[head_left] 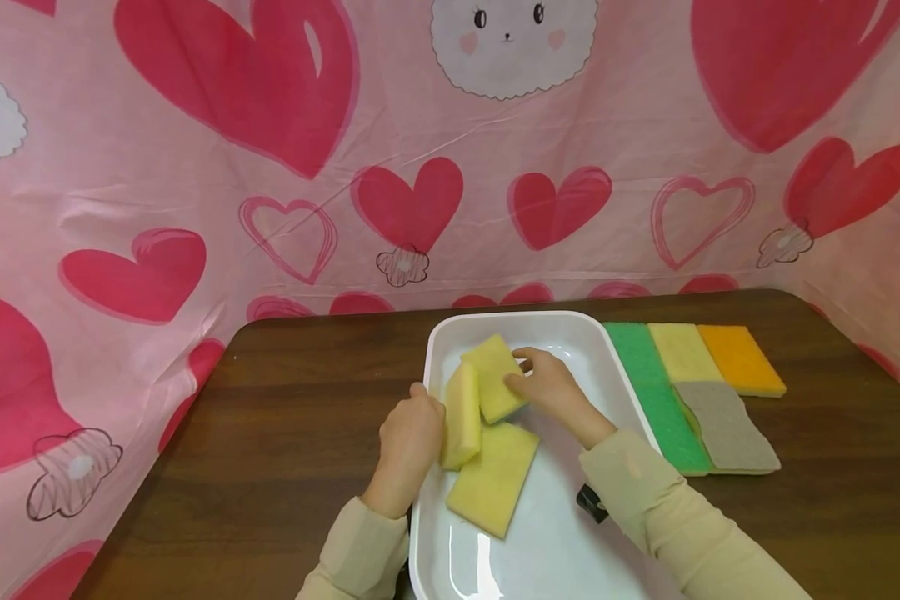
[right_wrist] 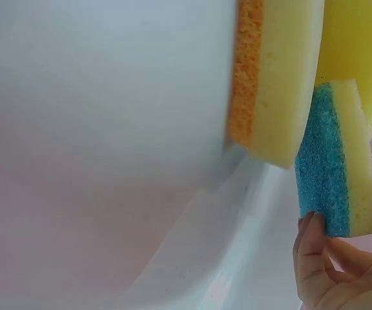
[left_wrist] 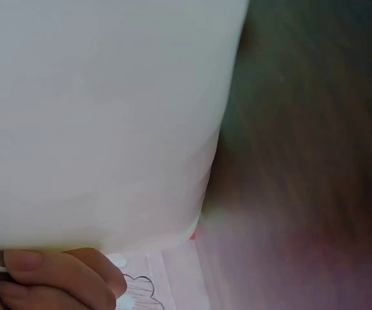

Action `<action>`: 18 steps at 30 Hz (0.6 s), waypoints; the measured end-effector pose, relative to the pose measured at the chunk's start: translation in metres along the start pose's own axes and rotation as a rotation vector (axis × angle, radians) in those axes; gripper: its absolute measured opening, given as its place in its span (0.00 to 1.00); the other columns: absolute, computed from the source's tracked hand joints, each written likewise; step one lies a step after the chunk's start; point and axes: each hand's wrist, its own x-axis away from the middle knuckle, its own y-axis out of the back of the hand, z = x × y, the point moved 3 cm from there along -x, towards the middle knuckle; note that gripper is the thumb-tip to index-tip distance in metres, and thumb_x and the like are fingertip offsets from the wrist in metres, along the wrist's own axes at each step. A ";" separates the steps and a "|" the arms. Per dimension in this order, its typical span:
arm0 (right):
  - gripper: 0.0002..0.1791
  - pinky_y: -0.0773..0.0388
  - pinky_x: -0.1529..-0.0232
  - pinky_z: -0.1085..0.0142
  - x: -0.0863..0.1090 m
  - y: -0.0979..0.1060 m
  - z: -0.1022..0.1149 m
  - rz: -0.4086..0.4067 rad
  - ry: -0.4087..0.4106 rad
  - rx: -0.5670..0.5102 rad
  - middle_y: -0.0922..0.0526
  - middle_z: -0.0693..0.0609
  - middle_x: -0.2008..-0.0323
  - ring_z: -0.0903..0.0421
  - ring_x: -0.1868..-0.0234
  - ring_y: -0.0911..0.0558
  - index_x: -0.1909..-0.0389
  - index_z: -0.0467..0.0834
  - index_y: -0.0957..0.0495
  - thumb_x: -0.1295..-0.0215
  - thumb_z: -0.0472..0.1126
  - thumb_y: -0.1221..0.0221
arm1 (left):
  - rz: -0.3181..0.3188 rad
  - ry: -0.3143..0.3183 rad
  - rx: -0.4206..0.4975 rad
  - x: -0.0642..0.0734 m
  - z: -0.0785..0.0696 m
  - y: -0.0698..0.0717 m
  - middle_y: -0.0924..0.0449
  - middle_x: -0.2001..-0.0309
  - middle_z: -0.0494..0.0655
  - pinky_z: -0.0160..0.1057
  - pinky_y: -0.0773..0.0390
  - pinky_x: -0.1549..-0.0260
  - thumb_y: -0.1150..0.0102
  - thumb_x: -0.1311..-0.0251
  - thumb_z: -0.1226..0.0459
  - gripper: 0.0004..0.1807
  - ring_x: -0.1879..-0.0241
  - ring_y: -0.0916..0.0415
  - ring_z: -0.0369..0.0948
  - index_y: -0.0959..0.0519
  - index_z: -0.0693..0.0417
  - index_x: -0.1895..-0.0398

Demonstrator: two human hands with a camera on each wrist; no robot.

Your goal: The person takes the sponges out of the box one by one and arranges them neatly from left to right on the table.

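A white tray (head_left: pixel 570 533) holds three yellow sponges. My right hand (head_left: pixel 558 385) pinches the far sponge (head_left: pixel 490 367) at its right edge; the right wrist view shows the blue scouring side of this sponge (right_wrist: pixel 325 168) between thumb and fingers. My left hand (head_left: pixel 411 437) grips the tray's left rim, its curled fingers (left_wrist: pixel 66 278) showing against the outer wall in the left wrist view. Beside that hand, another sponge (head_left: pixel 461 417) stands on edge. The near sponge (head_left: pixel 495 483) lies yellow side up, and an orange-backed sponge (right_wrist: pixel 273 84) shows in the right wrist view.
Right of the tray, on the dark wooden table (head_left: pixel 292 417), lie green pads (head_left: pixel 663 400), a pale yellow one (head_left: pixel 682 350), an orange one (head_left: pixel 738 354) and a grey wavy one (head_left: pixel 727 425). Pink heart-patterned cloth (head_left: pixel 480 133) hangs behind.
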 end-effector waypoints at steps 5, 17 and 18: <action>0.28 0.22 0.57 0.58 0.000 0.002 0.000 -0.010 -0.001 -0.005 0.21 0.34 0.49 0.43 0.52 0.20 0.40 0.32 0.30 0.40 0.41 0.44 | 0.020 0.007 0.004 -0.001 0.000 0.000 0.19 0.73 0.66 0.56 0.23 0.72 0.55 0.40 0.65 0.08 0.71 0.20 0.59 0.31 0.63 0.68; 0.26 0.22 0.63 0.62 -0.002 0.006 0.000 -0.060 0.004 -0.039 0.20 0.35 0.51 0.46 0.57 0.18 0.41 0.33 0.28 0.40 0.40 0.44 | 0.080 0.000 0.011 -0.003 0.002 0.001 0.20 0.72 0.63 0.54 0.24 0.71 0.50 0.47 0.64 0.13 0.71 0.21 0.57 0.30 0.66 0.62; 0.26 0.23 0.64 0.63 -0.003 0.006 0.000 -0.066 -0.002 -0.042 0.19 0.35 0.52 0.47 0.58 0.18 0.41 0.33 0.28 0.41 0.40 0.44 | 0.084 -0.001 0.014 -0.003 0.002 0.001 0.20 0.72 0.63 0.54 0.25 0.71 0.50 0.47 0.64 0.12 0.71 0.21 0.57 0.30 0.65 0.62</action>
